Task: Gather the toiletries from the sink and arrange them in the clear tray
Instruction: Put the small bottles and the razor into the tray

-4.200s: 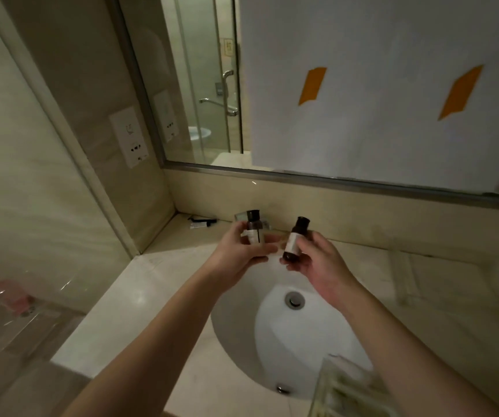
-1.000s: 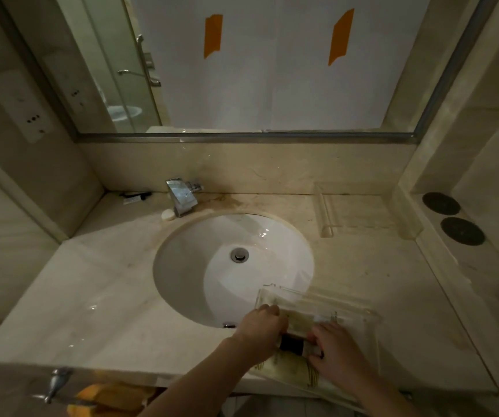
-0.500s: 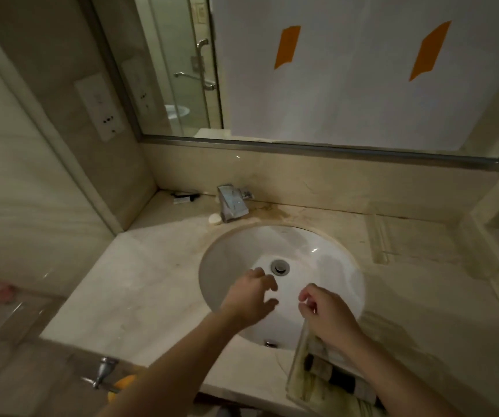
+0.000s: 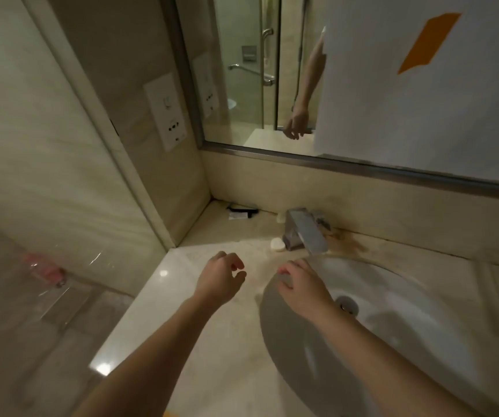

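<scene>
Neither grip has hold of anything: the left hand (image 4: 219,281) hangs over the counter (image 4: 158,311) with its fingers loosely curled and a gap between thumb and forefinger, and the right hand (image 4: 301,285) hovers at the near-left rim of the sink (image 4: 407,296) with its fingers bent downward, nothing between them. The two hands are near each other but apart.

In the head view, a small round white soap (image 4: 277,244) lies on the counter just beside the left foot of the chrome faucet (image 4: 302,233), ahead of both hands. Farther back, in the corner where the wall meets the backsplash, a small black and white packet (image 4: 242,212) lies flat on the counter. Another small pale round item (image 4: 281,218) sits just behind the faucet; what it is cannot be told. The clear tray is out of view. The sink basin shows its drain (image 4: 347,303) just right of the right wrist. Above, the mirror (image 4: 242,85) reflects an arm and hand, and white paper with orange tape (image 4: 425,43) covers its right part.
</scene>
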The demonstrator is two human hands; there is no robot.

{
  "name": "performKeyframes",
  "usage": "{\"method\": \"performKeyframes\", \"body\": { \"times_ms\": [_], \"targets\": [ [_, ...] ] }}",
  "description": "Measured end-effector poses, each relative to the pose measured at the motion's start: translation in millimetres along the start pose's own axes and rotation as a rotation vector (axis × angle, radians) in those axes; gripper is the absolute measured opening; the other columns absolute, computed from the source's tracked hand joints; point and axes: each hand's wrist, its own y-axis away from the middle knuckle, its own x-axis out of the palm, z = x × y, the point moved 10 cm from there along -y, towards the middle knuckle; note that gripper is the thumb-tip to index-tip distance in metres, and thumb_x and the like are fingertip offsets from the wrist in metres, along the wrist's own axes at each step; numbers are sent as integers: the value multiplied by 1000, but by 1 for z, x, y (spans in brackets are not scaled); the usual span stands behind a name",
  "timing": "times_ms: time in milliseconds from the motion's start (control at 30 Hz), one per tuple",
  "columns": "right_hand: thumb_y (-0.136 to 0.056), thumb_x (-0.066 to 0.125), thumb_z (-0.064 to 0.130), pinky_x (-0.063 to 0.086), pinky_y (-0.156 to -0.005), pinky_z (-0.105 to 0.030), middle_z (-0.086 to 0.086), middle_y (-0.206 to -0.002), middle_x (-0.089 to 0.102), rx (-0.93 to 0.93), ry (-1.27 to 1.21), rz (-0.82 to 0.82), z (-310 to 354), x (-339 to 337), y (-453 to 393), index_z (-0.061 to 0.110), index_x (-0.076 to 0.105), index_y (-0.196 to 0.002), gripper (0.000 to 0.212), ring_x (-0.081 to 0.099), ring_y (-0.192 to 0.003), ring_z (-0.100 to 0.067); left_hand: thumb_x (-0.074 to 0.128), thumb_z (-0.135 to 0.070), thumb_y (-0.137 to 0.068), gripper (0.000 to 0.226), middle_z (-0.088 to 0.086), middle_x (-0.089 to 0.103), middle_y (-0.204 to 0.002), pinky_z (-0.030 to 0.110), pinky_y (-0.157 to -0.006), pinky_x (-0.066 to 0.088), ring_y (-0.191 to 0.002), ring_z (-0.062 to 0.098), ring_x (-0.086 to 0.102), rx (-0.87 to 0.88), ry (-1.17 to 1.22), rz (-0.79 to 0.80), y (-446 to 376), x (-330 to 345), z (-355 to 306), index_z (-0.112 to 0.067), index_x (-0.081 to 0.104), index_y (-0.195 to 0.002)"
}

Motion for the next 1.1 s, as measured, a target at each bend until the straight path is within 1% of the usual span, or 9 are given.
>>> {"method": "performKeyframes", "body": {
  "times_ms": [133,333,467,567,667,733,867,1000,1100],
  "targets": [
    [-92,52,26,49,-90,-36,0,-129,45,22,-12,37,18,22,-56,18,55,-122,31,58,-102,-21,64,-25,-86,20,-1,59,-100,26,-75,45,-89,18,59,-64,16,-9,-51,-10,36,-18,66,-104],
    [-93,49,26,41,-97,-37,-4,-141,40,19,89,35,34,39,-149,13,46,-136,45,50,-122,-25,60,-21,-88,33,7,59,-121,34,-91,49,-102,25,62,-95,-7,10,-126,-9,68,-14,62,-120],
    [-90,51,20,44,-96,-36,-7,-143,41,26,101,35,27,51,-200,11,45,-136,47,51,-122,-29,57,-24,-89,42,5,53,-134,38,-94,49,-112,27,59,-107,-10,66,-171,10,78,-15,53,-130],
    [-91,50,21,41,-100,-35,-6,-151,35,25,132,68,19,65,-229,18,32,-146,58,46,-129,-29,52,-20,-91,45,5,43,-142,35,-100,43,-127,27,46,-82,21,109,-196,31,73,-16,47,-135],
    [-92,50,24,41,-98,-34,1,-157,25,17,172,101,11,76,-250,27,19,-151,67,43,-132,-28,51,-14,-87,46,4,49,-138,35,-105,40,-129,26,43,-51,34,146,-215,49,66,-19,51,-132],
    [-93,49,27,43,-98,-36,3,-158,24,22,189,128,5,82,-262,30,16,-151,67,44,-132,-27,50,-15,-82,51,-2,53,-136,37,-103,43,-127,23,45,-34,4,176,-224,60,66,-29,51,-131],
    [-92,49,24,48,-94,-41,0,-149,35,18,214,102,-1,87,-274,28,28,-147,59,47,-127,-27,50,-15,-86,50,-2,46,-140,35,-102,40,-127,25,39,-27,-108,159,-233,67,71,-30,48,-134],
    [-95,44,19,45,-74,-36,-8,-128,45,45,366,33,-5,83,-278,18,51,-120,26,55,-110,-31,48,-26,-92,34,5,45,-137,38,-96,41,-124,27,41,-20,-270,126,-233,67,68,-25,55,-126],
    [-96,41,15,43,-72,-36,-11,-119,51,38,432,22,-6,84,-271,13,53,-109,18,57,-103,-31,44,-30,-95,31,5,46,-133,37,-92,41,-121,27,43,-12,-253,157,-224,69,70,-21,54,-124]
  ]
}}
